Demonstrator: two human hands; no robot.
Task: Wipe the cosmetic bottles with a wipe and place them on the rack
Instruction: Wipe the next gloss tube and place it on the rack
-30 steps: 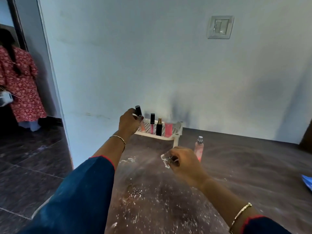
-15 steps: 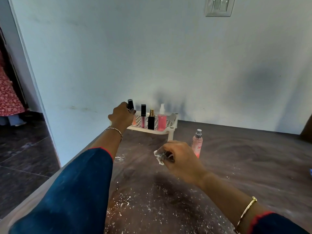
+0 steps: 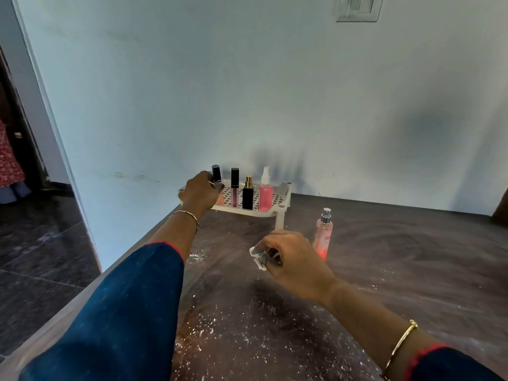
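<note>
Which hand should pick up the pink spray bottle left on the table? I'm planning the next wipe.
Probably the right hand: it sits just beside the spray bottle, though it already grips the wipe. The left hand is holding a bottle at the rack.

Both arms wear long sleeves of deep blue cloth, faintly speckled, each ending short of the wrist in a narrow red trim. The left sleeve fills the lower left of the view, wide and loose, and its red-edged cuff sits nearer the elbow than the bangle beyond it. That left bangle is thin and metallic, with a beaded or segmented look, and circles the wrist just behind the left hand. The right sleeve shows only its cuff at the bottom right corner. Just beyond that cuff sits a smooth gold bangle, plain and slim, well behind the right hand.
</note>
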